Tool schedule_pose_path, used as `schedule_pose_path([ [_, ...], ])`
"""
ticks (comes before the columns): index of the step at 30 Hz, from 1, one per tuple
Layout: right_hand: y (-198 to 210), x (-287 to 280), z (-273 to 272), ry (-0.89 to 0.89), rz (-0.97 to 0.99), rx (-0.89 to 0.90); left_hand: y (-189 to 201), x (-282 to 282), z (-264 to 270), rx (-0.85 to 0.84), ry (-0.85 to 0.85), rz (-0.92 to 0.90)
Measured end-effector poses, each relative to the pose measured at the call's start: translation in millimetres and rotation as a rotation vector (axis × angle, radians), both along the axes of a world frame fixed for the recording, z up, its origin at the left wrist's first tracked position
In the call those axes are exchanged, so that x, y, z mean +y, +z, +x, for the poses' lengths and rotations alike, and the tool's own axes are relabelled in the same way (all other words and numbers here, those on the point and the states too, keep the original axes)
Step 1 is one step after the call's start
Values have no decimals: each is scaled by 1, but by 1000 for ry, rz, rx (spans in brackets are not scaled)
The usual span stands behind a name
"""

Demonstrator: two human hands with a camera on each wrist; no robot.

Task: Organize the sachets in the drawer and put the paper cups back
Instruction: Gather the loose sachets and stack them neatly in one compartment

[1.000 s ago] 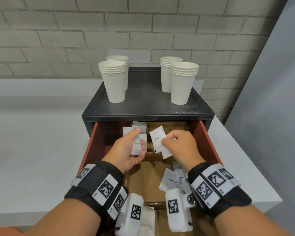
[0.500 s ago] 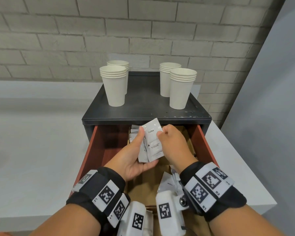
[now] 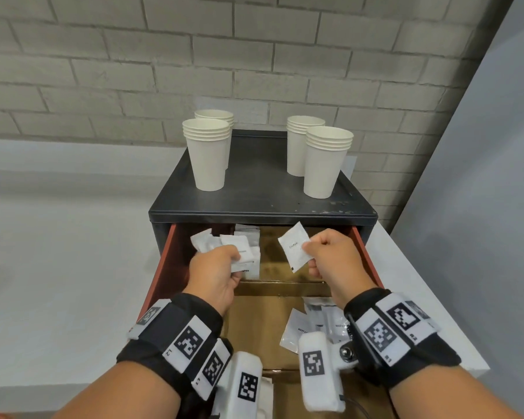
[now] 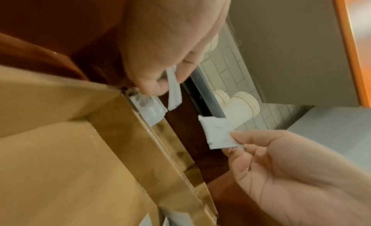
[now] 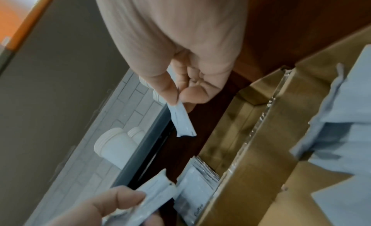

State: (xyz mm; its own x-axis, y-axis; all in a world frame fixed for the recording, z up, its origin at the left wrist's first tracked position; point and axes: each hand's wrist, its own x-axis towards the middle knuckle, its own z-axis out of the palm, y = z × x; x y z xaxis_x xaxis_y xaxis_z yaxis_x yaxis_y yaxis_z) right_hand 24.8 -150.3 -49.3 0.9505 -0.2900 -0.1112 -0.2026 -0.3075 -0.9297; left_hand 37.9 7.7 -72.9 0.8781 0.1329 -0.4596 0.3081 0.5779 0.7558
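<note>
The drawer [image 3: 164,267] with red-orange sides stands pulled out of a black cabinet [image 3: 260,192]. Over its back-left compartment my left hand [image 3: 224,263] grips a fanned bundle of white sachets [image 3: 224,244]. Off to the right, apart from it, my right hand [image 3: 307,255] pinches one white sachet marked Coffee [image 3: 294,246] by its edge. The right wrist view shows that sachet [image 5: 181,120] hanging from thumb and forefinger. More sachets [image 5: 197,174] stand on edge in the back-left compartment. Several stacks of paper cups [image 3: 208,155] [image 3: 325,163] stand on the cabinet top.
Brown cardboard dividers [image 3: 282,288] split the drawer into compartments. Loose sachets [image 3: 297,328] lie in the front right compartment. A white counter [image 3: 58,267] runs left and right of the cabinet, with a brick wall [image 3: 254,55] behind and a grey panel [image 3: 481,176] to the right.
Half a second ago my hands met over the drawer, sachet against bundle. They have since drawn apart, the left with the bundle, the right with a Coffee sachet.
</note>
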Motion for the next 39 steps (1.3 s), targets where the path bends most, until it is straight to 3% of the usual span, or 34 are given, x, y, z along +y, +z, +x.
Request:
schedule_pose_path([
  [5,-11,20,9,86,-204,24,2,5,0,21,108,1],
  [9,-16,32,15,156,-27,104,2,4,2,39,115,17],
  [13,-22,33,26,150,-119,-9,3,6,5,33,151,34],
  [18,-39,38,35,109,-199,47,2,8,7,41,160,45],
  [33,-29,58,47,338,-782,279,7,10,6,42,52,-34],
  [35,-18,53,45,335,-716,194,8,9,6,48,13,-37],
  [39,5,42,27,316,-48,73,11,5,4,65,-88,-35],
])
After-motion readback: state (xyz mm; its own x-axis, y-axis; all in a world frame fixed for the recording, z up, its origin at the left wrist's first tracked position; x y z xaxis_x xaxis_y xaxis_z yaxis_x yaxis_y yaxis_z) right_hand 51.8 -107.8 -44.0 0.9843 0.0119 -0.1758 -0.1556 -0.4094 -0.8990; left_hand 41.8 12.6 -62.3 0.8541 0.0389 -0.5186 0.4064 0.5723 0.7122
